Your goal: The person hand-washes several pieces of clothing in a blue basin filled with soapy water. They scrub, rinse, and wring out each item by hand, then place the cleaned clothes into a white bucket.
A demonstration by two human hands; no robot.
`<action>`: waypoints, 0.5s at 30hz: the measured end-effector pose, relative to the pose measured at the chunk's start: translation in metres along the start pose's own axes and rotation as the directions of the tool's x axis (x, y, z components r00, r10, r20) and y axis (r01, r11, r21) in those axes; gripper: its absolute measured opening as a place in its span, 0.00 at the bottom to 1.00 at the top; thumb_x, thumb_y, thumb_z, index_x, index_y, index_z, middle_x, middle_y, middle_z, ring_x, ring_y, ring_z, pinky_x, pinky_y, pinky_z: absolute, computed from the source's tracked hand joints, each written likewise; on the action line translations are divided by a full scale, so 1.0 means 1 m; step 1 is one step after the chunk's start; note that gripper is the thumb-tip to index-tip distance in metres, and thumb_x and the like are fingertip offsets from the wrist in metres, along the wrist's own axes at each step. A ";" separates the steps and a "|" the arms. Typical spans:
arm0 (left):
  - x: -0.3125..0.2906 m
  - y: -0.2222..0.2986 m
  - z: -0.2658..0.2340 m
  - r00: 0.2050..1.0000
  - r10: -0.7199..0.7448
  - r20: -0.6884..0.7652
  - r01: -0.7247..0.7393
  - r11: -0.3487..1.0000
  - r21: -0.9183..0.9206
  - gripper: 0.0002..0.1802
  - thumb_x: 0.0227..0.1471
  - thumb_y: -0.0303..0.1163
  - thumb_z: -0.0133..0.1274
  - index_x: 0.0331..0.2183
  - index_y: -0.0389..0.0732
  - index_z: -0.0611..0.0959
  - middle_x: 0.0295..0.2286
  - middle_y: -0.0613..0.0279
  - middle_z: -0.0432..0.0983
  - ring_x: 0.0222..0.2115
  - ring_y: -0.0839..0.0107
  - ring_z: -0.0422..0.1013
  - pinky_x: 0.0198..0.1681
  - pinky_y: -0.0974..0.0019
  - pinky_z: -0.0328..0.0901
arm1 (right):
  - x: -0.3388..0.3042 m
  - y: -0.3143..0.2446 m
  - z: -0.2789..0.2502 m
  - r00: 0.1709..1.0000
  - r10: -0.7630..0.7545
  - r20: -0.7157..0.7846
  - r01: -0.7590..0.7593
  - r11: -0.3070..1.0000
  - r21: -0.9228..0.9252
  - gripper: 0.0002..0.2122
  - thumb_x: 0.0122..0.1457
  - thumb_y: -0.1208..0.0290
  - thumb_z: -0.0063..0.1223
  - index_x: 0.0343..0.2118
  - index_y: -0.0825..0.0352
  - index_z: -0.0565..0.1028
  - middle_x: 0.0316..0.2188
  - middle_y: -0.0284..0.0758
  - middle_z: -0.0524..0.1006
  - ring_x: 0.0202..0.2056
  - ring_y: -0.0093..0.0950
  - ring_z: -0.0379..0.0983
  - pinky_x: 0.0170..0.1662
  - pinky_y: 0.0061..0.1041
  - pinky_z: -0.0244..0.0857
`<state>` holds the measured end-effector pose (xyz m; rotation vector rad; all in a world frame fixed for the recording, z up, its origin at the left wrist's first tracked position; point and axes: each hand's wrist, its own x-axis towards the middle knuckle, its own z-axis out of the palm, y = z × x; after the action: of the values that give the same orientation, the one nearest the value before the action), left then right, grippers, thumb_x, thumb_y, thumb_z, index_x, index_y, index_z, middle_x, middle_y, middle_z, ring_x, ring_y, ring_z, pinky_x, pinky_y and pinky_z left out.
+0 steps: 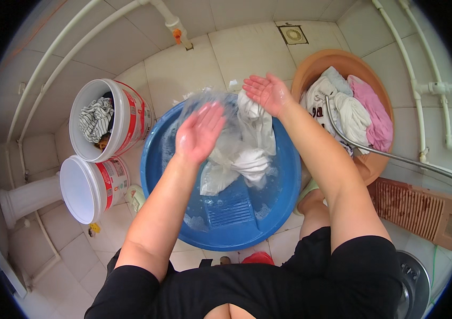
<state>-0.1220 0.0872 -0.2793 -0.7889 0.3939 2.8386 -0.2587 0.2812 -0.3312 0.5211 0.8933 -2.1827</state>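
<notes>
Over the blue basin (220, 245), the left hand (198, 135) is showing blurred fingertips (204, 108), and a translucent streak (193, 101) beside them is smearing too much to tell water from film. The left forearm (157, 212) is covering the basin's lower-left rim; the right forearm (321, 154) is hiding its upper-right rim. Left of the basin, a striped cloth (97, 118) is concealing darker cloth. Below the basin, the black shirt (268, 292) is masking part of something red (258, 258). Far below-right of it, the picture's lower edge is cutting off a dark appliance (412, 279).

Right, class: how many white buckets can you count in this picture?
2: one bucket holding striped cloth, left of the blue tub; a second bucket below the first in the picture.
</notes>
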 end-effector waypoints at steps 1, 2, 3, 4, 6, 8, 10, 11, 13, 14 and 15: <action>0.005 0.001 0.022 1.000 0.002 0.023 -0.002 1.000 0.025 0.22 0.55 0.34 0.32 0.48 0.31 0.62 0.52 0.49 0.55 0.53 0.57 0.54 0.54 0.56 0.53 | 0.002 0.002 0.006 1.000 -0.013 0.009 0.013 1.000 -0.004 0.22 0.60 0.58 0.26 0.45 0.75 0.62 0.45 0.46 0.66 0.45 0.37 0.65 0.46 0.33 0.60; 0.010 0.001 0.040 0.999 0.005 0.045 -0.007 0.999 0.048 0.22 0.55 0.34 0.32 0.49 0.31 0.60 0.52 0.49 0.55 0.53 0.57 0.53 0.54 0.56 0.53 | 0.003 0.005 0.011 1.000 -0.023 0.019 0.023 1.000 -0.011 0.22 0.60 0.59 0.26 0.45 0.75 0.61 0.45 0.46 0.66 0.45 0.37 0.65 0.47 0.34 0.60; 0.013 0.003 0.049 0.998 0.010 0.063 -0.015 0.998 0.068 0.23 0.55 0.34 0.31 0.50 0.31 0.59 0.52 0.49 0.54 0.53 0.57 0.53 0.54 0.56 0.52 | 0.006 0.009 0.014 0.999 -0.027 0.029 0.027 0.999 -0.018 0.22 0.60 0.59 0.25 0.46 0.75 0.61 0.45 0.46 0.66 0.44 0.37 0.65 0.47 0.34 0.60; 0.017 0.005 0.050 0.999 0.030 0.041 -0.035 0.990 0.138 0.24 0.56 0.34 0.29 0.52 0.31 0.56 0.53 0.51 0.53 0.54 0.57 0.52 0.54 0.56 0.52 | 0.016 0.010 0.009 0.999 0.033 0.031 -0.033 0.999 -0.006 0.22 0.60 0.59 0.26 0.46 0.75 0.61 0.45 0.45 0.67 0.44 0.37 0.65 0.48 0.34 0.60; 0.019 0.008 0.033 0.992 0.081 -0.098 -0.060 0.979 0.196 0.25 0.56 0.35 0.29 0.52 0.31 0.56 0.53 0.51 0.53 0.54 0.57 0.52 0.54 0.56 0.52 | 0.016 0.009 0.013 0.999 0.029 0.034 -0.028 1.000 -0.011 0.22 0.59 0.59 0.27 0.45 0.76 0.61 0.44 0.44 0.67 0.44 0.37 0.66 0.48 0.34 0.60; 0.017 0.011 0.001 0.957 0.151 -0.249 -0.078 0.957 0.279 0.25 0.56 0.36 0.28 0.52 0.32 0.56 0.53 0.51 0.54 0.54 0.58 0.52 0.54 0.57 0.51 | 0.018 0.008 0.010 0.999 0.020 0.027 -0.019 0.999 -0.032 0.21 0.59 0.59 0.30 0.44 0.76 0.62 0.44 0.43 0.67 0.43 0.37 0.66 0.47 0.34 0.60; 0.011 0.014 -0.050 0.878 0.206 -0.433 -0.048 0.936 0.348 0.25 0.56 0.38 0.29 0.52 0.34 0.58 0.53 0.52 0.54 0.54 0.59 0.52 0.54 0.57 0.50 | 0.023 0.008 0.000 1.000 0.012 0.006 -0.012 0.997 -0.072 0.20 0.58 0.60 0.34 0.42 0.76 0.65 0.43 0.42 0.68 0.42 0.35 0.66 0.46 0.33 0.61; 0.006 0.015 -0.075 0.816 0.220 -0.535 -0.016 0.933 0.359 0.26 0.55 0.40 0.30 0.52 0.36 0.59 0.52 0.52 0.55 0.54 0.60 0.53 0.55 0.58 0.50 | 0.020 0.009 0.003 0.997 -0.058 -0.040 0.046 0.965 -0.259 0.19 0.57 0.60 0.36 0.40 0.74 0.66 0.43 0.42 0.68 0.41 0.34 0.67 0.45 0.33 0.61; -0.007 0.010 -0.099 0.736 0.258 -0.626 0.122 0.859 0.498 0.26 0.53 0.41 0.35 0.52 0.38 0.61 0.52 0.52 0.56 0.53 0.60 0.53 0.55 0.57 0.49 | 0.003 0.010 0.014 0.974 -0.209 -0.091 0.112 0.787 -0.607 0.17 0.55 0.61 0.41 0.38 0.72 0.69 0.42 0.41 0.69 0.39 0.33 0.67 0.43 0.31 0.61; -0.012 0.005 -0.109 0.695 0.282 -0.661 0.198 0.809 0.553 0.27 0.52 0.42 0.38 0.51 0.38 0.62 0.52 0.52 0.56 0.53 0.59 0.54 0.55 0.56 0.49 | -0.008 0.014 0.015 0.944 -0.330 0.011 0.211 0.574 -0.791 0.16 0.53 0.61 0.43 0.36 0.70 0.70 0.41 0.41 0.69 0.38 0.32 0.67 0.42 0.31 0.61; -0.015 -0.002 -0.125 0.736 0.485 -0.473 0.220 0.489 0.844 0.27 0.50 0.42 0.41 0.51 0.41 0.63 0.51 0.52 0.58 0.52 0.59 0.55 0.54 0.56 0.50 | -0.020 0.024 0.016 0.903 -0.405 0.145 0.287 0.314 -0.905 0.15 0.52 0.61 0.46 0.35 0.68 0.72 0.41 0.41 0.69 0.38 0.31 0.67 0.41 0.31 0.61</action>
<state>-0.0491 0.0505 -0.3749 -1.4777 1.8946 1.7934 -0.2290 0.2663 -0.3197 -0.1636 2.2463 -1.5667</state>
